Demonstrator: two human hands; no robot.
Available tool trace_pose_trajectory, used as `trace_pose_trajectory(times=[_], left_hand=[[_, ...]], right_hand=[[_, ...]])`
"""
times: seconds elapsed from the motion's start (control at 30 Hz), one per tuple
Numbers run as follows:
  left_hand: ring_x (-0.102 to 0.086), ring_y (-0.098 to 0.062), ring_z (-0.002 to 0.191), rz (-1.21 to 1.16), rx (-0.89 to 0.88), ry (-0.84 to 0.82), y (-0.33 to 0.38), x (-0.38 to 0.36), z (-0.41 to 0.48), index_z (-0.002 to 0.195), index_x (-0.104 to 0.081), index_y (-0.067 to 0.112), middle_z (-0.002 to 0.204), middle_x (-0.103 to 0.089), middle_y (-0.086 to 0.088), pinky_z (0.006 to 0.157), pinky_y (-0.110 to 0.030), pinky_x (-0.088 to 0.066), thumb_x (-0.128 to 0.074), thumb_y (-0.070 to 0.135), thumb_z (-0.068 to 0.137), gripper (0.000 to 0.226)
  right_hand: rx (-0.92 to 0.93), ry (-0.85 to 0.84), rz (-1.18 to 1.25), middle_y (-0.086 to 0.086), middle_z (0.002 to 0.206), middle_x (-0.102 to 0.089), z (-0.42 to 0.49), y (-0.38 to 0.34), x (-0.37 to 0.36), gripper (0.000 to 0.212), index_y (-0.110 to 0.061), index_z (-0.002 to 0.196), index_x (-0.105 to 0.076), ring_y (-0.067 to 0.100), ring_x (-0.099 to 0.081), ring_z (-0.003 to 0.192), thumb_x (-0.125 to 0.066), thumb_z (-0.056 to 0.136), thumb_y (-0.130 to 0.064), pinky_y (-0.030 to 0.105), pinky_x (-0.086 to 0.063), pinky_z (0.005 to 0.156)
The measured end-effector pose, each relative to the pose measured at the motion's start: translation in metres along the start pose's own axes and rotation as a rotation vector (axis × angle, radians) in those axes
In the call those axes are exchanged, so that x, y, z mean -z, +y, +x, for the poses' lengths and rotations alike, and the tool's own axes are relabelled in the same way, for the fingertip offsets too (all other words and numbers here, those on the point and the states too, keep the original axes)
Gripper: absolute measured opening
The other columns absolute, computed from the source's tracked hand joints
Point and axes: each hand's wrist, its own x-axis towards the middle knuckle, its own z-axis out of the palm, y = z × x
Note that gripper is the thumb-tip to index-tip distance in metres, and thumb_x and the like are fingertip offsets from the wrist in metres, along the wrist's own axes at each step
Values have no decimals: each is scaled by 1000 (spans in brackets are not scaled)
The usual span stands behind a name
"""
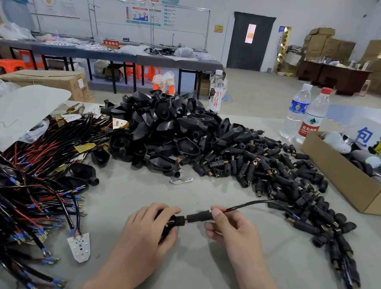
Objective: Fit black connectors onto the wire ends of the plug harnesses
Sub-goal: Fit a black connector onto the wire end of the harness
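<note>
The table (189,280) has a matt, smooth-looking grey-green top. The heaped black connectors (267,170) at centre right are dull plastic with brass-coloured metal inside; the black shells (170,126) behind them are glossier plastic. At left, the harnesses (16,192) have shiny black and red sheathing, blue plastic sleeves and metal terminals. The box (342,177) at right is matt brown cardboard, the bottles (296,110) clear glossy plastic

Forearms extended from lower edge, centre frame; plug (173,222) gripped by left hand (155,225), connector (198,217) pinched by right hand (229,228).
</note>
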Motion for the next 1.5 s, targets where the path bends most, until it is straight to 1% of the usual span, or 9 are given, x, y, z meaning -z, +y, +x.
trace_pose_trajectory(times=[0.13,0.33,0.57,0.87,1.1,1.2,1.33,1.43,1.5], left_hand=[[-54,-10,93,-57,-12,43,3,3,-1,118,-60,33,105,-55,16,83,-32,-47,-53,34,91,27],[-53,-6,93,-89,-31,54,3,3,-2,116,-59,36,103,-53,20,80,-29,-47,-57,31,92,24],[-52,-5,93,-118,-66,45,2,1,0,115,-59,36,104,-53,20,81,-29,-47,-48,40,91,26],[-55,-9,92,-121,-104,82,0,-2,0,114,-58,37,103,-52,19,79,-33,-49,-55,37,90,24],[-54,-7,92,-136,-107,97,1,1,0,112,-57,40,103,-52,20,78,-32,-49,-54,38,90,22],[-54,-5,92,-140,-109,105,3,1,0,112,-57,40,103,-52,21,78,-31,-50,-55,38,90,23],[-55,-6,94,-154,-128,100,4,0,0,114,-58,38,104,-52,22,78,-32,-50,-57,37,91,23],[-56,-7,94,-154,-135,96,6,1,-1,114,-59,38,104,-53,20,78,-32,-50,-56,37,91,23],[-56,-8,94,-158,-140,90,7,2,-1,114,-61,37,105,-54,20,79,-32,-50,-56,37,91,24]], right_hand=[[12,33,-32,-1,75,-75,1,0,1,7,-9,94,-73,18,-70,61,-67,93,-13,22,-55,55],[55,49,-119,-1,77,-75,2,3,3,10,-15,90,-74,21,-72,60,-68,92,-22,22,-53,52],[57,6,-110,9,68,-72,3,7,4,22,-8,89,-68,19,-69,60,-66,93,-29,24,-54,54],[54,-33,-56,11,66,-71,1,4,2,32,0,85,-65,19,-68,61,-67,90,-32,25,-55,55],[77,10,-34,5,66,-70,1,2,2,46,2,82,-64,19,-66,57,-69,75,-44,26,-55,52],[88,28,-31,7,70,-71,2,4,3,47,2,80,-63,20,-66,57,-70,75,-45,26,-55,53],[111,34,-36,8,66,-69,4,7,3,48,3,80,-64,20,-66,59,-72,76,-44,25,-55,56],[139,51,-65,6,66,-69,3,9,3,46,0,79,-65,21,-67,59,-72,75,-45,26,-55,56],[166,78,-109,6,70,-71,3,9,3,46,-3,80,-66,21,-68,59,-72,74,-48,27,-55,56]])
